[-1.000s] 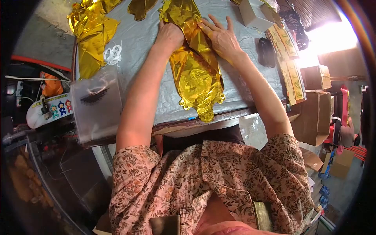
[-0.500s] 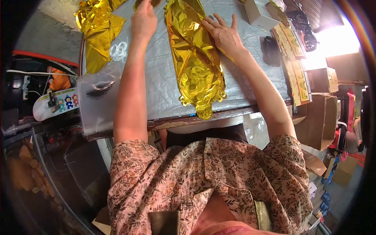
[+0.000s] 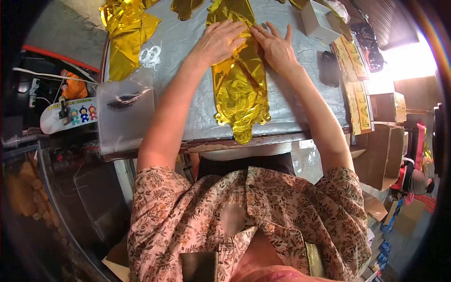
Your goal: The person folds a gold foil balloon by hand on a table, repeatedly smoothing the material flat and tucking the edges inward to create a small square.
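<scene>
A long gold foil sheet, creased and shiny, lies flat on the grey-covered table, its narrow end hanging slightly over the near edge. My left hand rests palm down on the foil's left and middle part, fingers apart. At its right edge lies my right hand, fingers spread, the fingertips touching the foil. More gold foil is heaped at the table's far left. Beside that heap sits a coil of white string.
A clear plastic bag covers the table's near left corner. On the right are a white box, a dark object and yellow lettered packages. Cardboard boxes stand beyond the right edge. A skateboard is at left.
My left hand has come down and right from the far side of the table onto the foil. My right hand stays at the foil's right edge. The view has shifted slightly.
</scene>
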The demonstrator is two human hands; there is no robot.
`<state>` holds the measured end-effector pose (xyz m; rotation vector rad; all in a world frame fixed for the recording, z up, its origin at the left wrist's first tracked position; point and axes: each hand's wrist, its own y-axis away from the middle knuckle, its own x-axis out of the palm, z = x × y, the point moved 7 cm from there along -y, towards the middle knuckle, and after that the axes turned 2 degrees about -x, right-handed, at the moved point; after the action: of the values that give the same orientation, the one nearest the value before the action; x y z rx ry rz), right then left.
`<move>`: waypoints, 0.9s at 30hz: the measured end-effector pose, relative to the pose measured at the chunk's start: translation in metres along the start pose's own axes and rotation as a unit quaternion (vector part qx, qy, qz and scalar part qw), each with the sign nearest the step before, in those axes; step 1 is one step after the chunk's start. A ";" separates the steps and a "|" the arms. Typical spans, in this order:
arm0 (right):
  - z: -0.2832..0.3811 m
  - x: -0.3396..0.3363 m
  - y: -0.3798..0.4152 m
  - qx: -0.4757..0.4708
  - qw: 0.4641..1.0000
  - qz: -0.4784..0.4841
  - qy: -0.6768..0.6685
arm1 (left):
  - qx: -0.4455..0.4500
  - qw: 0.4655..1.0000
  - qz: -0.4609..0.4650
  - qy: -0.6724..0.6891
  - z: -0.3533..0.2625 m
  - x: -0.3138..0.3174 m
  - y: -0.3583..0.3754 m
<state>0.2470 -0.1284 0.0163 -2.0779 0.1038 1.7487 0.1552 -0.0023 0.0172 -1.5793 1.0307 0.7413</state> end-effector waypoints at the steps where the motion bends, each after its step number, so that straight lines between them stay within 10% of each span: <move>1: -0.002 0.001 0.002 0.005 1.000 -0.003 -0.024 | 0.002 1.000 0.001 0.004 0.001 0.001 0.001; 22: -0.013 -0.001 0.011 -0.001 0.998 -0.046 -0.049 | 0.006 0.998 0.004 0.066 0.003 -0.016 -0.023; 27: -0.013 -0.001 0.012 0.000 0.998 -0.047 -0.050 | 0.137 0.990 -0.025 0.026 0.011 -0.016 -0.056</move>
<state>0.2546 -0.1442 0.0152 -1.9576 -0.0245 1.7918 0.1991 0.0163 0.0526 -1.3865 1.0774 0.5029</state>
